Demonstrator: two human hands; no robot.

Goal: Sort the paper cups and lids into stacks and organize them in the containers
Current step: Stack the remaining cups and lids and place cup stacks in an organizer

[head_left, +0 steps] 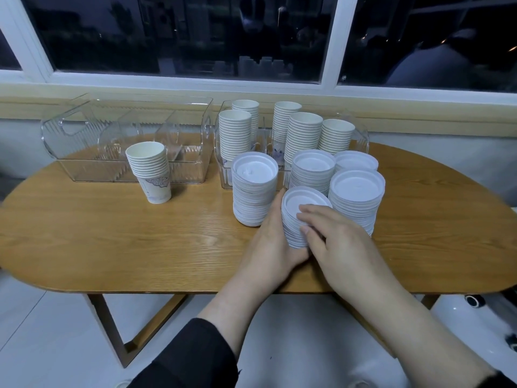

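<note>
A short stack of white lids (296,219) stands on the wooden table (112,242), held between both hands. My left hand (275,242) cups its left side. My right hand (335,242) grips its right side, fingers lying over the top lid. Taller lid stacks stand to the left (253,189), behind (312,170) and to the right (355,200), with one more at the back (356,161). Several cup stacks (305,135) stand in the right clear container (362,138). A separate cup stack (151,172) stands before the left clear container (126,141).
The left container has dividers and holds nothing that I can see. A window sill and dark panes run behind the table. The table's front edge lies just under my wrists. A white rounded object (475,317) sits on the floor at right.
</note>
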